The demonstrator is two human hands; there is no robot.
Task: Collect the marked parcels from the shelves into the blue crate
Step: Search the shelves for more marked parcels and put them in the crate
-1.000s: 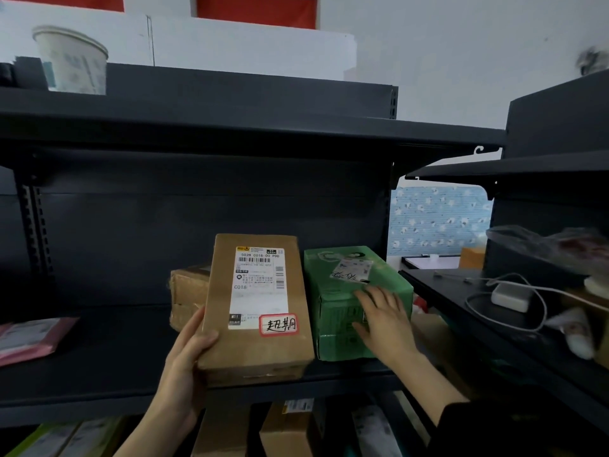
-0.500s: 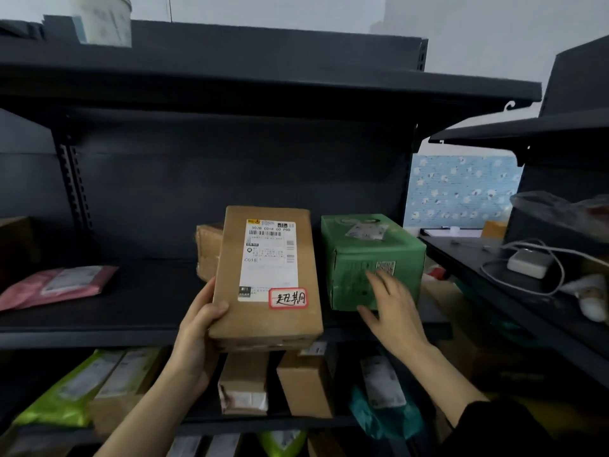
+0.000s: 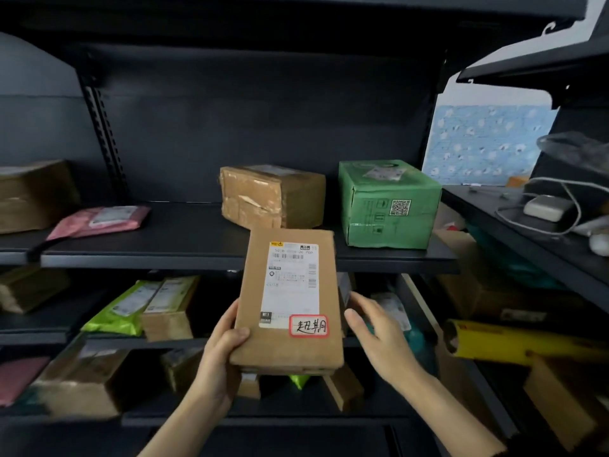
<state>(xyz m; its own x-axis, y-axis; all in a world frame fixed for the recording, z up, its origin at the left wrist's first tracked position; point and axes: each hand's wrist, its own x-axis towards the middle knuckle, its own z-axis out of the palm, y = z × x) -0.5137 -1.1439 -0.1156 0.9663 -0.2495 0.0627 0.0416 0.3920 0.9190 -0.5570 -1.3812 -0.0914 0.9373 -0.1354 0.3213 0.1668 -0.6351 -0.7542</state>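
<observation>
The parcel point(image 3: 288, 301) is a flat, oblong box of plain brown cardboard, held face-up in the air in front of the shelf point(image 3: 184, 249), its far end overlapping the shelf's front edge in view. A long white label point(image 3: 291, 282) runs down its top face, with a small yellow logo at the far end, barcodes and lines of print too blurred to read. At the label's near right corner sits a white sticker point(image 3: 308, 326) with a red border and dark handwritten characters.

The left hand point(image 3: 217, 357) grips the parcel's near left corner, thumb lying on the top face and fingers under it. The right hand point(image 3: 379, 338) is loose and spread, just beside the parcel's right edge; whether it touches cannot be told.

On the shelf behind stand a taped brown box point(image 3: 270, 196) and a green box point(image 3: 389, 206), apart from each other, with a pink bag point(image 3: 99, 221) lying well to the left.
</observation>
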